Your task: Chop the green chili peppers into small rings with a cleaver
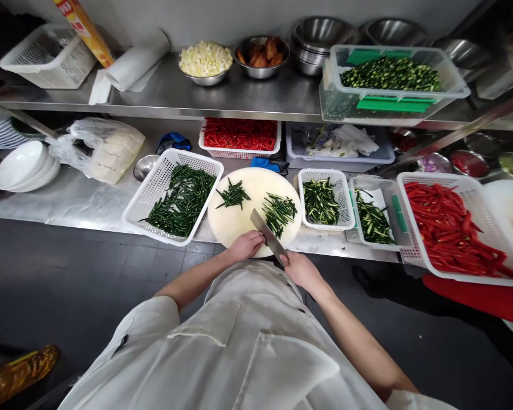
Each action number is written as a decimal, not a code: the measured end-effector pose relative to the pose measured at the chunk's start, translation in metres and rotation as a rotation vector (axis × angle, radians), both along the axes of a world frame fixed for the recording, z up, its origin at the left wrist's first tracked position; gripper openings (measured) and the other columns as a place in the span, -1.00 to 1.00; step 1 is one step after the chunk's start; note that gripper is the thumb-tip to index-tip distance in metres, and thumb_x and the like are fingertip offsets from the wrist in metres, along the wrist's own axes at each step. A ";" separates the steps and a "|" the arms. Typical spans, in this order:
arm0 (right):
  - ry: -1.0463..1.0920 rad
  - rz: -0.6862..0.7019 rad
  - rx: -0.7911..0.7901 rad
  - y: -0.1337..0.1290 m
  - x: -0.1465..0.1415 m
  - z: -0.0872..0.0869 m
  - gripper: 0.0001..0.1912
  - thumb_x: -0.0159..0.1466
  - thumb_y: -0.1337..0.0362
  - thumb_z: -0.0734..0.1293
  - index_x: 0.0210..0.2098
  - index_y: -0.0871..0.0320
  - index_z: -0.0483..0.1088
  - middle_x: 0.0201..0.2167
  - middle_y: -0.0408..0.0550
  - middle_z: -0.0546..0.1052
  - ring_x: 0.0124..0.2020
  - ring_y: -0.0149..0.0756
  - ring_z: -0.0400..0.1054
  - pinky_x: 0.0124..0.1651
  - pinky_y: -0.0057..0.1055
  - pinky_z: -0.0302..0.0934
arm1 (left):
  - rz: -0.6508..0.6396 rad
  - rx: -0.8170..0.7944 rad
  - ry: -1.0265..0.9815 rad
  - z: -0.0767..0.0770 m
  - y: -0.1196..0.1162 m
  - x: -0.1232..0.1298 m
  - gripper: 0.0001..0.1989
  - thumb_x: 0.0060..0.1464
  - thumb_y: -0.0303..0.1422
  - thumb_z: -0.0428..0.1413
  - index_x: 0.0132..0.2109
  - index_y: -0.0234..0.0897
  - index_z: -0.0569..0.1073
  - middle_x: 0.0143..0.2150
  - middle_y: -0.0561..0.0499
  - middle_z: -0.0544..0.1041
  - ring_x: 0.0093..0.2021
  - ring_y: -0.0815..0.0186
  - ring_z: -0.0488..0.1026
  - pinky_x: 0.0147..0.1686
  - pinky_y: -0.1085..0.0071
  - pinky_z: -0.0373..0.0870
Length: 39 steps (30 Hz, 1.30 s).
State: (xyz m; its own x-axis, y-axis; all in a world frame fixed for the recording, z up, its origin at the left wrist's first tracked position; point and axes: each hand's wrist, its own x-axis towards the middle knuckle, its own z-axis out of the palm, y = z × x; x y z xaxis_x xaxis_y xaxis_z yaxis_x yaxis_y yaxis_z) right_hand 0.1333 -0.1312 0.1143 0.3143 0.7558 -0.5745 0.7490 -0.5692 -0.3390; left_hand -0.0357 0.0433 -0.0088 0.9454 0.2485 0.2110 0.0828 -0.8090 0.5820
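My right hand [299,269] is closed round the handle of a cleaver [268,234], whose blade points up and left over a round white cutting board [248,179]. At the board's near edge, my left hand [247,245] has its fingers bent together beside the blade; what they hold, if anything, is too small to tell. Whole green peppers [233,195] lie in a small pile at the board's left. Cut green strips [279,213] are heaped at its right, next to the blade. A white basket [130,213] of green peppers stands left of the board.
Right of the board stand a small basket [353,221] of cut green strips, a clear tub [393,246] and a basket of red peppers [448,228]. A steel shelf [154,105] with bowls crosses behind. Another person's red garment [479,299] shows at the right.
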 end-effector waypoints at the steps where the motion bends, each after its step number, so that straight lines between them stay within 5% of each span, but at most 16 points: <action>1: -0.012 -0.024 0.015 0.009 -0.004 -0.006 -0.68 0.58 0.20 0.17 0.03 0.15 0.54 -0.08 0.15 0.68 -0.03 -0.09 0.57 -0.10 -0.37 0.16 | 0.000 0.002 0.004 0.001 0.000 0.000 -0.73 0.52 -0.33 -0.06 0.07 -0.21 0.54 0.07 -0.13 0.59 0.16 0.17 0.51 0.23 0.17 0.52; 5: -0.030 -0.078 0.103 0.041 -0.014 -0.022 -0.61 0.61 0.14 0.13 0.01 0.16 0.53 -0.03 0.16 0.67 0.01 -0.10 0.54 -0.07 -0.38 0.17 | -0.058 0.041 0.016 0.005 0.007 0.000 -0.75 0.50 -0.33 -0.04 0.02 -0.21 0.55 0.01 -0.13 0.58 0.09 0.17 0.53 0.14 0.21 0.55; 8: -0.019 -0.106 0.162 0.038 -0.010 -0.022 -0.59 0.62 0.12 0.10 -0.02 0.14 0.53 -0.06 0.11 0.68 -0.01 -0.14 0.54 -0.07 -0.41 0.17 | -0.063 0.105 -0.001 0.011 0.030 -0.001 -0.77 0.48 -0.35 -0.01 0.03 -0.19 0.55 0.01 -0.12 0.57 0.06 0.17 0.52 0.11 0.21 0.55; 13: 0.079 -0.056 0.191 -0.008 -0.003 -0.018 -0.63 0.60 0.13 0.13 -0.07 0.12 0.53 -0.14 0.05 0.69 -0.09 -0.16 0.56 -0.11 -0.42 0.16 | 0.490 0.194 -0.066 0.021 0.092 -0.003 -0.75 0.41 -0.41 0.05 0.14 -0.26 0.52 0.07 -0.24 0.48 0.16 0.03 0.45 0.21 0.06 0.48; 16: 0.142 0.004 0.125 -0.030 0.003 -0.019 -0.64 0.58 0.12 0.17 -0.19 0.09 0.53 -0.19 0.00 0.69 -0.13 -0.14 0.56 -0.17 -0.42 0.13 | 0.586 0.228 0.000 0.022 0.115 -0.006 -0.75 0.38 -0.41 0.09 0.13 -0.26 0.52 0.06 -0.23 0.47 0.14 0.01 0.46 0.19 0.07 0.49; 20: 0.136 -0.027 0.102 -0.037 0.012 -0.022 -0.61 0.58 0.10 0.15 -0.18 0.08 0.54 -0.17 0.03 0.69 -0.12 -0.11 0.56 -0.17 -0.40 0.13 | 0.576 0.225 0.040 0.016 0.118 -0.012 -0.82 0.40 -0.41 0.08 0.05 -0.23 0.53 0.04 -0.19 0.51 0.13 0.05 0.49 0.18 0.13 0.50; 26: 0.078 -0.057 0.082 -0.032 0.013 -0.025 -0.59 0.58 0.10 0.13 -0.05 0.10 0.58 -0.09 0.09 0.70 -0.03 -0.06 0.56 -0.09 -0.37 0.17 | 0.636 0.152 -0.001 0.006 0.111 -0.026 -0.64 0.39 -0.42 0.10 0.28 -0.29 0.41 0.14 -0.24 0.53 0.16 0.03 0.51 0.17 0.10 0.53; 30: 0.071 -0.059 0.069 -0.030 0.010 -0.022 -0.59 0.59 0.11 0.13 0.01 0.10 0.58 -0.09 0.10 0.70 -0.02 -0.05 0.57 -0.06 -0.37 0.18 | 0.569 0.142 -0.093 0.008 0.099 -0.035 -0.75 0.43 -0.41 0.05 0.16 -0.24 0.52 0.05 -0.18 0.57 0.15 0.08 0.51 0.24 0.08 0.51; 39: -0.082 0.020 0.017 -0.015 -0.005 -0.005 -0.61 0.61 0.11 0.11 0.01 0.11 0.53 -0.12 0.12 0.70 -0.09 -0.06 0.59 -0.18 -0.35 0.11 | -0.010 0.099 -0.037 -0.005 0.015 -0.008 -0.75 0.49 -0.36 0.00 0.11 -0.23 0.56 0.08 -0.13 0.59 0.13 0.19 0.53 0.19 0.19 0.56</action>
